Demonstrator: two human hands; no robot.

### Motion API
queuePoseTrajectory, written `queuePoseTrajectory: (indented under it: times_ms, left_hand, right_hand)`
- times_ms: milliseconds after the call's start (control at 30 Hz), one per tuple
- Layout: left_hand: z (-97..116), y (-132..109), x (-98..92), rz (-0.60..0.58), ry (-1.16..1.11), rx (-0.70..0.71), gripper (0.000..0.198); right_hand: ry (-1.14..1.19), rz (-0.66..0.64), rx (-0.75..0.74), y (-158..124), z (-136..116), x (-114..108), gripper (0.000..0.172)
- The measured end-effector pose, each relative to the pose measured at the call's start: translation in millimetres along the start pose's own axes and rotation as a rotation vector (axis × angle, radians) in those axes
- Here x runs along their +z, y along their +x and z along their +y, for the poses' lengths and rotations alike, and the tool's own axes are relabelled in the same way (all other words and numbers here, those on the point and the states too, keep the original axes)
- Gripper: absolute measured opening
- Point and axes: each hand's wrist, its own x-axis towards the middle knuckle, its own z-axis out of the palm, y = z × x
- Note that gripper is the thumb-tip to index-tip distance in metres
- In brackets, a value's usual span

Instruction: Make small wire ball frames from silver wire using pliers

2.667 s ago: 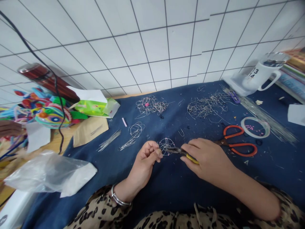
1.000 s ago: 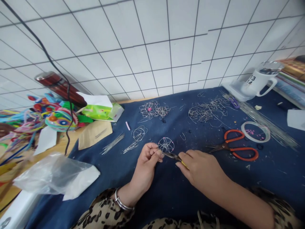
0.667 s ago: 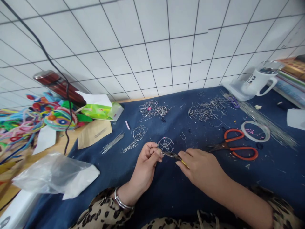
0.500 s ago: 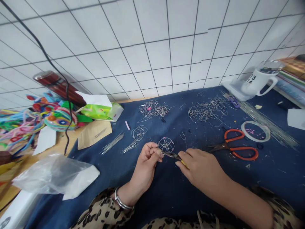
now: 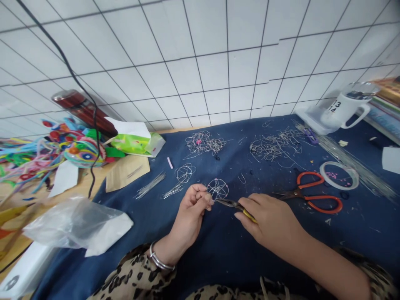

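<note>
pliers (image 5: 231, 203) are sitting lower against the wire ring (image 5: 218, 189) than earlier; right hand (image 5: 271, 216) is gripping them, left hand (image 5: 192, 210) is pinching the ring.

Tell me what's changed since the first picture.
The pliers in the right hand have moved from across the wire ring toward the person, to its near edge by the left hand. The ring and pliers are still held; the scissors and cup stayed put.
</note>
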Motion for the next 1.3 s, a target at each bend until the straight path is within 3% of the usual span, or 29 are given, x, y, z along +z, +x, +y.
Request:
queuePoseTrajectory:
  times_ms: [133, 467, 833, 1067, 1300]
  left_hand:
    - [1, 0, 3.3, 0.027, -0.003, 0.031, 0.016]
    - [-7, 1, 3.5, 0.101, -0.018, 0.060, 0.026]
    - [-11, 2, 0.8, 0.138, -0.012, 0.087, 0.028]
    - [-12, 5, -2.0, 0.106, 0.009, 0.080, 0.030]
    - [-18, 9, -3.8, 0.154, -0.001, 0.068, 0.033]
  right_hand:
    - [0.061, -0.054, 0.050, -1, -7, 2, 0.025]
    - [-0.145, -0.044, 0.109, 3, -29, 2, 0.027]
    - [-0.300, 0.139, 0.002, 12, -39, 2, 0.013]
    - [-0.310, 0.126, 0.039, 16, -39, 2, 0.012]
    - [-0.285, 0.094, -0.011, 19, -33, 1, 0.010]
